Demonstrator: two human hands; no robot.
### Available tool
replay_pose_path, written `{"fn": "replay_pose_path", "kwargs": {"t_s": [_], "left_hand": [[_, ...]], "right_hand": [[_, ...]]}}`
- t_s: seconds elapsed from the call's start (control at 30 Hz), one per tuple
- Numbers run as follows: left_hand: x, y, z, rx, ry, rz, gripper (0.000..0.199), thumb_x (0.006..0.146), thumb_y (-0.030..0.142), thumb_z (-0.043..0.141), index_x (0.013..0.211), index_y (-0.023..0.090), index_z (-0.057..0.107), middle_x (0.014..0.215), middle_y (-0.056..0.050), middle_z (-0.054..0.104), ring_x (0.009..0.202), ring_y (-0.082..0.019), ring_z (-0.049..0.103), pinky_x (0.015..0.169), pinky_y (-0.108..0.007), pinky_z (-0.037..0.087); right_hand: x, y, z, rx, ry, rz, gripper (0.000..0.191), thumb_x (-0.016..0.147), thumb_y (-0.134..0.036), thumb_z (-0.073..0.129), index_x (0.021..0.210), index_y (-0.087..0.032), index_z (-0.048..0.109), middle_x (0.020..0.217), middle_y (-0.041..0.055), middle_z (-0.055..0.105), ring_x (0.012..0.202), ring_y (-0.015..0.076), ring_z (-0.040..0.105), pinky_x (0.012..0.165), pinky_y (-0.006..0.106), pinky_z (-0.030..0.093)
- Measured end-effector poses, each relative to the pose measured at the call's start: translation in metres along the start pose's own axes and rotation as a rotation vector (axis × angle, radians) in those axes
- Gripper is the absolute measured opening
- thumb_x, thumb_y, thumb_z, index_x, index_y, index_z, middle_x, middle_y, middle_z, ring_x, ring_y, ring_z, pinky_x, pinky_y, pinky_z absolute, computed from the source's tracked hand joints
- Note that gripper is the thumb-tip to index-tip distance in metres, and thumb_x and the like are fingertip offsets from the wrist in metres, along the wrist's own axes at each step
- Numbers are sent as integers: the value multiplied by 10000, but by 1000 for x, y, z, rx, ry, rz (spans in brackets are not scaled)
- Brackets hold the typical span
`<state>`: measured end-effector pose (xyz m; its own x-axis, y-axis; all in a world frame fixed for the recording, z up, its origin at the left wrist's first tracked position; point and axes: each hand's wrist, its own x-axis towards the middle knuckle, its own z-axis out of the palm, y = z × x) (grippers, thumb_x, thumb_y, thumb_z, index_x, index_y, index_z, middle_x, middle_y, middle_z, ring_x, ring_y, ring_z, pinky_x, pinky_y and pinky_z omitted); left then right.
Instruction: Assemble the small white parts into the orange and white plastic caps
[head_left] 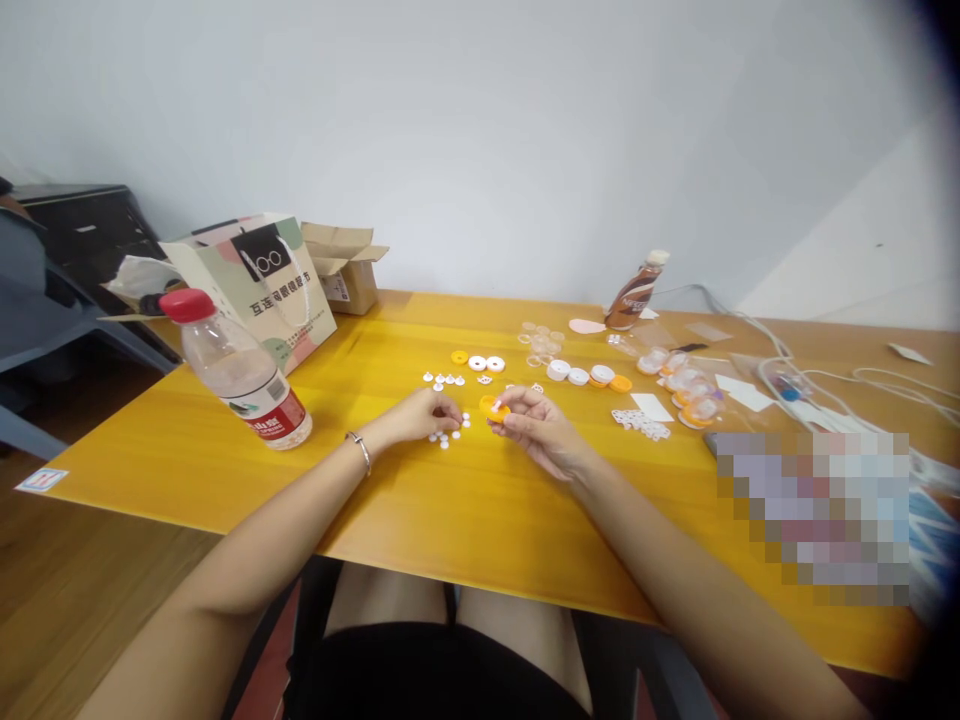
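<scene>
From the head view, my distant post over a yellow wooden table (pixel 420 525), the right hand (pixel 546 432) holds an orange round part (pixel 493 413) between thumb and fingers, closed snugly at its rim, with a small white piece (pixel 496 404) showing at its top. Just left of that grip, the left hand (pixel 424 412) has thumb and fingertips drawn nearly together beside scattered white discs (pixel 445 444); whether a disc is pinched there, I cannot tell. Beyond the left fingertips stands a row of white pointed pieces (pixel 450 379); beyond the right-hand grip lie white rings (pixel 495 365) and, farther off, clear rings (pixel 540 340). White caps (pixel 557 370) sit beyond and to its right, near a pile of small white pieces (pixel 641 425). I judge the step in hand to be gathering a small piece for the orange part; the next move, as I read it, calls for a steady right grip, the part's face kept up, and a fine left-hand pinch over a single disc.
</scene>
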<state>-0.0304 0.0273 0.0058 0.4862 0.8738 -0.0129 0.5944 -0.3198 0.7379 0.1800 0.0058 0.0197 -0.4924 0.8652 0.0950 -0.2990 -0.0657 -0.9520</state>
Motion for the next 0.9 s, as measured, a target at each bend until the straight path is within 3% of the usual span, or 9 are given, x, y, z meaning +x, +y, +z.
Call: {"fn": "replay_pose_path", "kwargs": {"t_s": [0.17,0.3,0.47,0.7,0.9], "left_hand": [[2,-5,-8,26,-17,10,218,711,268,553,836,121,654,770,-49,666,615,-108,572,572,-198,434],[5,-14,-19,66,136,-5,225,726,293,533,818,128,655,802,-41,669,678,-125,581,638,-212,439],[8,-32,-29,289,285,-81,188,729,266,518,788,148,652,764,-29,662,671,-135,570,645,-229,427],[10,-35,-22,445,264,94,169,763,224,495,822,186,650,850,-37,631,770,-140,569,723,-234,420],[9,-29,-19,551,260,139,218,807,225,443,822,208,659,857,-33,626,775,-135,569,737,-233,397]], "right_hand": [[7,2,-8,-18,67,6,237,599,-271,710,791,-224,579,830,-13,637,719,120,620,746,282,480],[11,6,-12,-35,91,-8,255,600,-253,713,817,-217,585,787,-15,639,706,107,606,749,272,461],[14,12,-15,-128,151,-33,283,591,-249,718,836,-203,584,770,-7,639,704,105,583,748,278,440],[18,20,-20,-199,171,-26,280,593,-242,714,837,-200,584,770,-15,625,693,89,566,733,262,424],[19,23,-21,-210,154,-10,291,590,-252,710,842,-194,577,770,-7,623,665,96,563,724,285,431]]}}
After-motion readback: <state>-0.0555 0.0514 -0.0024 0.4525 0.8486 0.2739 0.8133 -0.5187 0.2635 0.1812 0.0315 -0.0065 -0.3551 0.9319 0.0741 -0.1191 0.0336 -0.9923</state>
